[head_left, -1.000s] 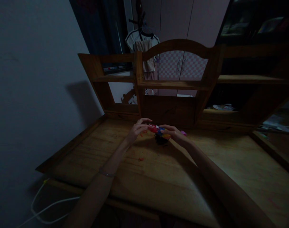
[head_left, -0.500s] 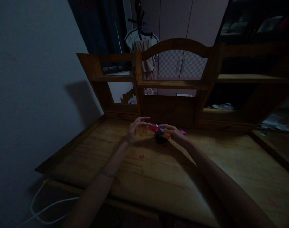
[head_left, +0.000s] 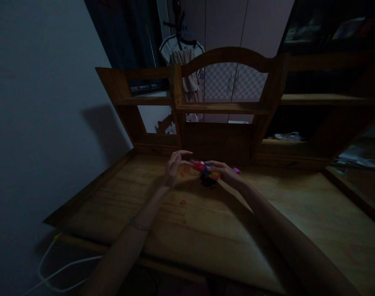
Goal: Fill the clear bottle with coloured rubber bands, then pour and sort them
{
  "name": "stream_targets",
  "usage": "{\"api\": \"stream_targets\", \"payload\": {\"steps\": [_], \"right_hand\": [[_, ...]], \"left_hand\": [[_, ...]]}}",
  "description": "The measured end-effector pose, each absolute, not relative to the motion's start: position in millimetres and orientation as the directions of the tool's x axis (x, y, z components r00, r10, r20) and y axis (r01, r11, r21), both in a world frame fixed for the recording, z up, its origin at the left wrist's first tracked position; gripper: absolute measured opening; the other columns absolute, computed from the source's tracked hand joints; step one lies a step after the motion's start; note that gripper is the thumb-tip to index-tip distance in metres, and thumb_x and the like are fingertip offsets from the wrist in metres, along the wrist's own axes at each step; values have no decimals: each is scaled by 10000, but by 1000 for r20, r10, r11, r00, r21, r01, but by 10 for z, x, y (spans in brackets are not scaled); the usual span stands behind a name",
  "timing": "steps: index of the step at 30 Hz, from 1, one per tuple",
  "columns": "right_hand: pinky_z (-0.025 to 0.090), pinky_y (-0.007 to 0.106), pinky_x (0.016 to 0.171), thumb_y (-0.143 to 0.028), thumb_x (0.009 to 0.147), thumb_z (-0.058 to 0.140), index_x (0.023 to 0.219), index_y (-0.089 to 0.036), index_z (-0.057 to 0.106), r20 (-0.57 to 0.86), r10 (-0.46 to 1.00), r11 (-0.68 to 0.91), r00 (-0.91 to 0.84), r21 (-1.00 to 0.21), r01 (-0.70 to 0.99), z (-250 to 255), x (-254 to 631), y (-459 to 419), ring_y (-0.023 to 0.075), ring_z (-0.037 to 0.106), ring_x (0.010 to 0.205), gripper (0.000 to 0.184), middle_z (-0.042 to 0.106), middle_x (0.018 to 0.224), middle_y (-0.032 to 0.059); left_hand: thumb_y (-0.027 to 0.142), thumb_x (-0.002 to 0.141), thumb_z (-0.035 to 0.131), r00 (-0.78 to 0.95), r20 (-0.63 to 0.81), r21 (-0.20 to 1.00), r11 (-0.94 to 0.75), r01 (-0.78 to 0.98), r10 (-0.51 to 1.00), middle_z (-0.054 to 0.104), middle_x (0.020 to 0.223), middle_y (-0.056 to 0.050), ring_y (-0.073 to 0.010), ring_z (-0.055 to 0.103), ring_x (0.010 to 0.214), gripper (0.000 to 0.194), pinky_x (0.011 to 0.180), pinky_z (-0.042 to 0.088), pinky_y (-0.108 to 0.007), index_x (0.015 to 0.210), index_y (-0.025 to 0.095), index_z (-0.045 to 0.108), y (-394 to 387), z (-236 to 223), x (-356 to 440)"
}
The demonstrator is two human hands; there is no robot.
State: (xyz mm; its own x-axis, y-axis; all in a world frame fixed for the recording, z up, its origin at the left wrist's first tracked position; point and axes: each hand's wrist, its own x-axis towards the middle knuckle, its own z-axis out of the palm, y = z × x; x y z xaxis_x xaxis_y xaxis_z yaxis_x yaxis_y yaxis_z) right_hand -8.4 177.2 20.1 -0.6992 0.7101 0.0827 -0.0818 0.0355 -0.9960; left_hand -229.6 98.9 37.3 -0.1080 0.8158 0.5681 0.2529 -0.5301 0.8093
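A small clear container (head_left: 199, 165) with red, blue and yellow contents is held tilted above the table. My right hand (head_left: 226, 172) grips its right part, thumb and fingers closed round it. My left hand (head_left: 174, 166) is at the container's left end, fingers stretched out and parted from the thumb; whether a fingertip touches the container I cannot tell. Beneath the container lies a black heap (head_left: 207, 180) of small pieces, blurred in the dim light. Thin red loops (head_left: 186, 169), which look like small rubber bands, lie beside it, and another red loop (head_left: 183, 202) lies nearer me.
The wooden table (head_left: 163, 246) has a shelf unit (head_left: 218, 108) along its back edge. A pink object (head_left: 236, 170) lies behind my right hand. At the left stands a wall (head_left: 52, 123), and a white cable (head_left: 70, 263) hangs by the front left corner.
My left hand has shifted slightly left, drawing its fingers back from the container's end. My right hand still holds the container in about the same place. The view has moved a little.
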Motion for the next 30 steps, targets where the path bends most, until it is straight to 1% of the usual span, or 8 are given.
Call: {"api": "stream_targets", "payload": {"steps": [7,10,13,14,19,23,27,30], "right_hand": [[482,341,845,-421,796,709,1151,-239,690,77,703,36,-707,-997,-72,240,-87,1731,226,639,976,399,698,1107,52],[473,352,868,-407,805,706,1158,-237,691,85,697,49,-712,-996,-71,245,-85,1728,225,637,980,392,696,1116,60],[469,359,875,-399,797,721,1149,-234,697,88,696,39,-712,-996,-85,234,-90,1742,225,638,972,390,699,1100,61],[467,361,878,-398,796,724,1153,-232,696,91,696,35,-712,-995,-92,228,-93,1748,225,638,971,395,701,1095,61],[455,343,875,-388,809,719,1167,-223,694,95,695,32,-713,-994,-101,212,-101,1762,216,637,968,395,706,1087,63],[453,335,861,-394,814,714,1154,-234,701,91,699,50,-709,-996,-79,223,-96,1748,219,635,973,376,710,1084,56],[453,333,857,-383,809,717,1152,-235,701,95,696,63,-712,-995,-72,240,-95,1736,218,634,971,374,708,1089,57],[455,333,845,-388,810,713,1132,-235,707,97,704,70,-704,-995,-68,243,-97,1742,215,631,962,357,706,1088,59]], "left_hand": [[499,1000,263,-57,538,828,-513,227,841,551,1350,-102,-189,693,878,523,937,516,-379,1219,195,628,991,380,-2300],[494,1001,268,-47,537,824,-512,241,842,544,1378,-89,-235,626,1114,527,998,494,-384,1160,200,675,1003,379,-2300],[494,1005,242,-35,552,807,-523,273,833,577,1358,-58,-253,437,1353,567,1145,357,-402,1016,214,735,1017,378,-2287],[501,1004,230,-23,544,812,-519,267,839,583,1354,-52,-254,419,1368,578,1159,336,-417,1021,221,735,1021,377,-2282],[532,995,209,49,446,877,-448,174,894,509,1448,-55,-267,590,1192,575,1124,374,-494,1218,239,651,1037,366,-2284],[552,990,201,79,413,888,-421,184,907,516,1446,-43,-281,554,1246,598,1141,346,-509,1135,235,687,1053,344,-2305],[513,1000,195,92,435,871,-445,207,896,540,1424,-33,-275,406,1384,592,1174,298,-488,1096,238,711,1057,317,-2294],[498,1000,214,41,484,848,-480,224,874,555,1405,-58,-275,438,1358,579,1134,363,-489,1110,215,707,1041,327,-2285]]}}
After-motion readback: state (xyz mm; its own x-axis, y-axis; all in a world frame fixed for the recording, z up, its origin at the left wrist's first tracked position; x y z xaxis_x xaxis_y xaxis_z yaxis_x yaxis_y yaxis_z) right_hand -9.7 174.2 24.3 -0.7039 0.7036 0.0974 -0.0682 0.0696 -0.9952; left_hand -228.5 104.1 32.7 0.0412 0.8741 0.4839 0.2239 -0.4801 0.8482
